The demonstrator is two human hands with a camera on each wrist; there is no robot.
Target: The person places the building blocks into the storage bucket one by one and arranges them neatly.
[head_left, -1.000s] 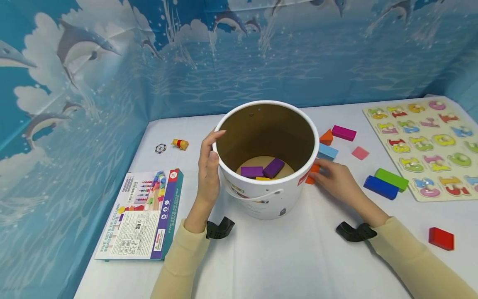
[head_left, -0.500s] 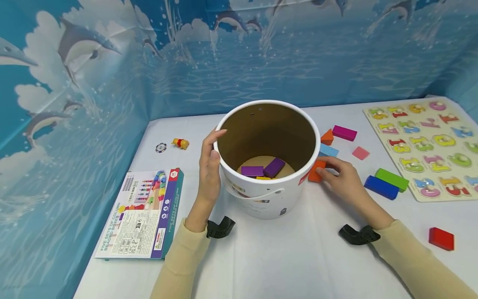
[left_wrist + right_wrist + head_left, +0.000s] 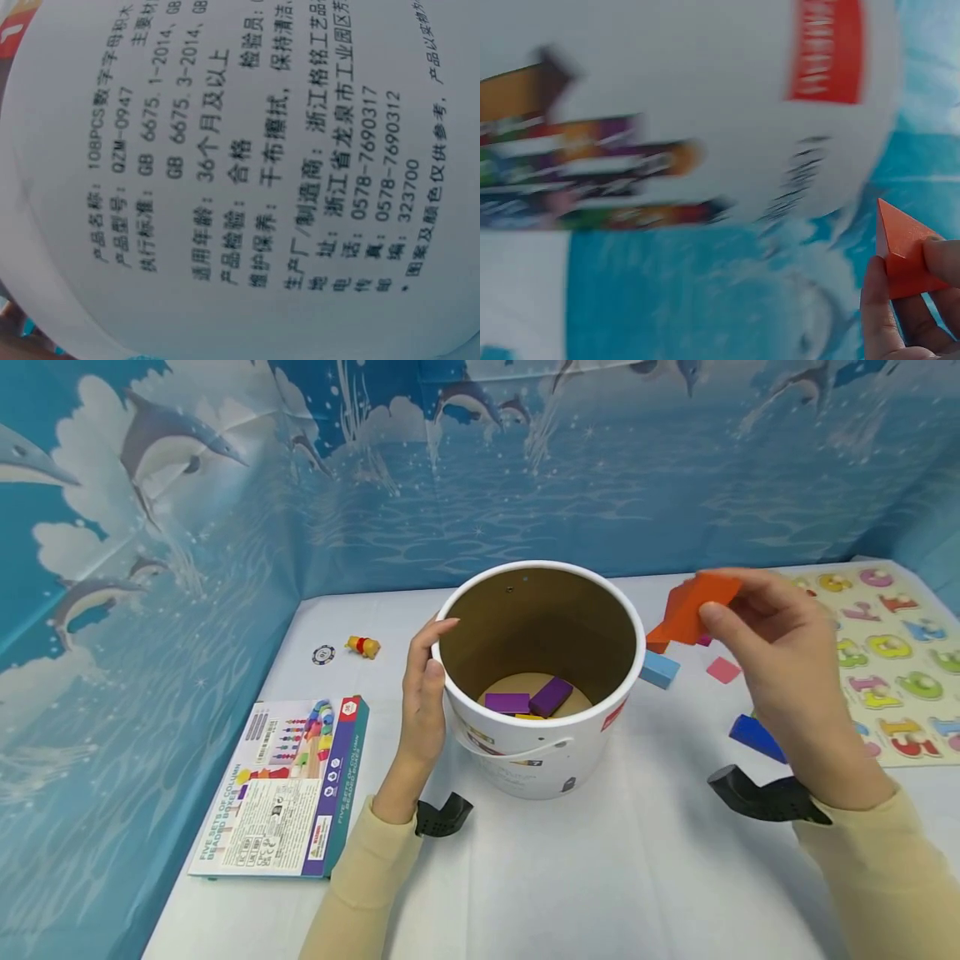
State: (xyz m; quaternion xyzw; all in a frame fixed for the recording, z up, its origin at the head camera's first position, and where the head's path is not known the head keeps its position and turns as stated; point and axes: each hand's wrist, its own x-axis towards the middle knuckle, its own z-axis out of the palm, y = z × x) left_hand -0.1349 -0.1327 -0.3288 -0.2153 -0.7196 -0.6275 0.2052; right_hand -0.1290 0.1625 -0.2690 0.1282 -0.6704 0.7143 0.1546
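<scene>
My left hand lies against the left side of a white bucket, thumb up and one fingertip at the rim. Inside the bucket are two purple blocks and part of a yellow one. My right hand pinches an orange triangular block between thumb and fingers, raised to the right of the bucket; the right wrist view also has this triangular block at its right edge. Printed bucket wall fills the left wrist view.
Right of the bucket lie another orange block, a light blue block, a pink block and a dark blue block. A number puzzle board is at far right. A boxed bead set and small bear figure lie left.
My right hand has lifted the orange triangular block off the table beside the bucket and carried it up and to the right. The left hand and bucket have stayed in place.
</scene>
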